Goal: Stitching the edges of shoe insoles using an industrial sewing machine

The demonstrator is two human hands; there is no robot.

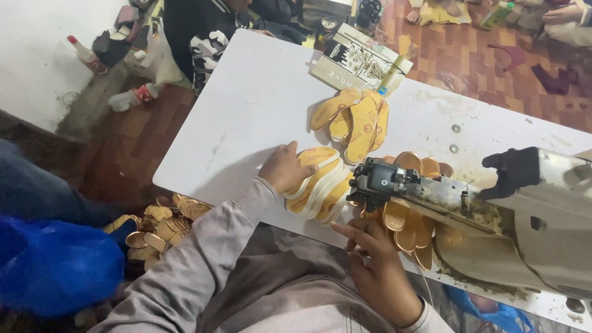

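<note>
My left hand (283,168) rests on a stack of yellow shoe insoles with white edges (320,185) on the white table (246,117). It grips the top insole of that stack. Just right of the stack stands the head of a worn grey sewing machine (394,182). My right hand (376,259) is at the table's near edge, its fingers touching orange-brown insoles (407,225) lying under the machine arm. A second heap of yellow insoles (354,120) lies farther back on the table.
A printed cardboard box (351,58) lies at the table's far end. Another person in dark clothes (197,31) sits beyond it. More insoles (160,225) are piled on the floor at my left, beside a blue bag (55,265). Plastic bottles (132,97) lie near the wall.
</note>
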